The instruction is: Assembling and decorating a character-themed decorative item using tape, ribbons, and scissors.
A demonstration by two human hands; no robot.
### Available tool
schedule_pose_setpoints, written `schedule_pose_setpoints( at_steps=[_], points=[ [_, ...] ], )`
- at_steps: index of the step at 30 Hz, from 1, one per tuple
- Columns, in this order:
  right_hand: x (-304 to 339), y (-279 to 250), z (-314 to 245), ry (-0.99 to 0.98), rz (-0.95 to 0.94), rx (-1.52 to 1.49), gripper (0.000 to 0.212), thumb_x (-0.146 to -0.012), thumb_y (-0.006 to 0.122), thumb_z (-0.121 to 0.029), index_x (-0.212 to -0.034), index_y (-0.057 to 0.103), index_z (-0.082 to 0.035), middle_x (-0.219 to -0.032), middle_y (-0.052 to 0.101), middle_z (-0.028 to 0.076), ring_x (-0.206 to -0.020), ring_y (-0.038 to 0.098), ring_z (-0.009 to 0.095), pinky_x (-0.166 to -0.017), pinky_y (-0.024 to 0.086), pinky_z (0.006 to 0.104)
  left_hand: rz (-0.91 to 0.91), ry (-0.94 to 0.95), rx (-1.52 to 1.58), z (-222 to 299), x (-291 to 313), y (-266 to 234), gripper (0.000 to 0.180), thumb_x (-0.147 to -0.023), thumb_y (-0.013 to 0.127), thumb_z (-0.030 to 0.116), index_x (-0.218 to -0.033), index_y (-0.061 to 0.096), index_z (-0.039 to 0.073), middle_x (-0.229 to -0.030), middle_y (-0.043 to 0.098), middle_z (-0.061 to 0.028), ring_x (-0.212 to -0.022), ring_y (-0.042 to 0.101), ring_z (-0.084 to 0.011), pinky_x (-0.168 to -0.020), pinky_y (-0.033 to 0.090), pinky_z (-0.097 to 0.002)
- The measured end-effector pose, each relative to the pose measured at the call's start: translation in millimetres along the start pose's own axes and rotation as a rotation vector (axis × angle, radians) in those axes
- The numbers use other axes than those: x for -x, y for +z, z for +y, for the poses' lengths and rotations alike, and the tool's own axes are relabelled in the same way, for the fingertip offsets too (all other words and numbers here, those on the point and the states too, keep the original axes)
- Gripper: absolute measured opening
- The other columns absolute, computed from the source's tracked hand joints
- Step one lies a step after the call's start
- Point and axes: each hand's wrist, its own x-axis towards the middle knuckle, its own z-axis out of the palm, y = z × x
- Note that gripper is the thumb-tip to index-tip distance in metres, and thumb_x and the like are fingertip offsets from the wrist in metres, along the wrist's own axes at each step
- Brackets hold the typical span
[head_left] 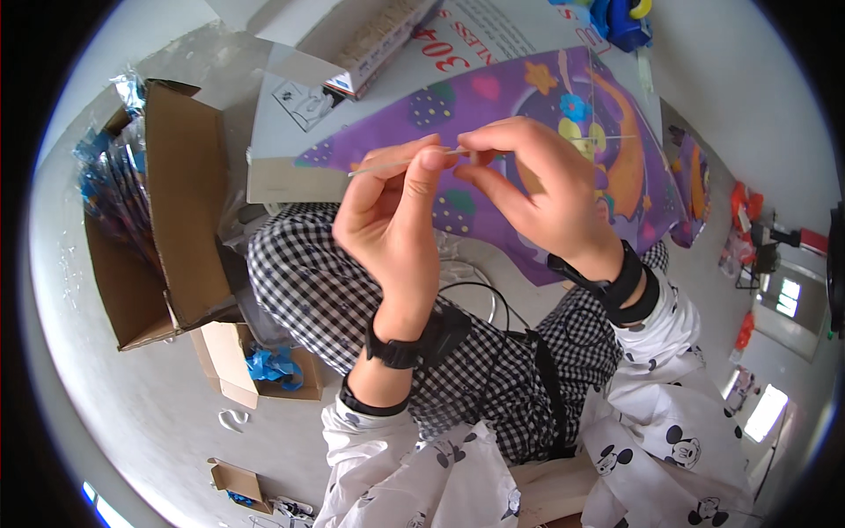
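My left hand [392,211] pinches a thin pale rod [374,167] between thumb and fingers. One end of the rod sticks out to the left. My right hand [550,180] is closed in a pinch at its other end, close to the left fingertips. Both hands are raised above a purple kite [502,97] printed with strawberries, a star and a cartoon figure. Thin rods cross on its right part. The kite lies over a white board with red print [308,141], and its near edge hangs toward my lap. My right hand covers part of it.
On the board's far side stands an open white box [374,44] of thin sticks. Blue items [625,22] lie at the far right corner. To the left are a carton [189,202] of plastic-wrapped packs and a smaller box [224,361] with blue pieces. A dark cord [488,286] loops near my lap.
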Motion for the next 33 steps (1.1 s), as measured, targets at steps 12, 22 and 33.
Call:
schedule_pose_setpoints(
  at_steps=[12,22,33],
  points=[
    [-21.4,87.8,78.3,0.199,-0.331,-0.029,0.017,-0.083,0.070,-0.007,-0.095,0.060,-0.004,-0.087,0.064,0.008,-0.076,0.066,0.025,-0.068,0.052,0.0351,0.352,-0.443,-0.001,-61.3,-45.2,-52.5,0.016,-0.094,0.067,0.013,-0.097,0.069,-0.002,-0.088,0.070,-0.0062,-0.077,0.065,-0.0113,-0.069,0.049,-0.0215],
    [-15.4,114.9,116.9,0.203,-0.393,-0.042,0.017,-0.080,0.072,-0.013,-0.091,0.062,-0.005,-0.093,0.061,0.007,-0.089,0.061,0.027,-0.078,0.050,0.0386,-0.241,0.102,-1.449,-50.2,-17.9,-72.9,0.042,-0.081,0.067,0.004,-0.121,0.054,-0.003,-0.124,0.053,-0.0187,-0.116,0.050,-0.0377,-0.099,0.044,-0.0450],
    [-15.4,118.8,117.6,0.244,-0.400,-0.029,0.019,-0.079,0.073,-0.008,-0.095,0.063,-0.004,-0.095,0.061,0.006,-0.089,0.063,0.024,-0.078,0.052,0.0341,-0.185,0.151,-1.503,-70.4,-25.8,-65.2,0.054,-0.084,0.066,0.010,-0.131,0.048,-0.008,-0.136,0.045,-0.0211,-0.126,0.045,-0.0373,-0.104,0.042,-0.0429]
  ],
)
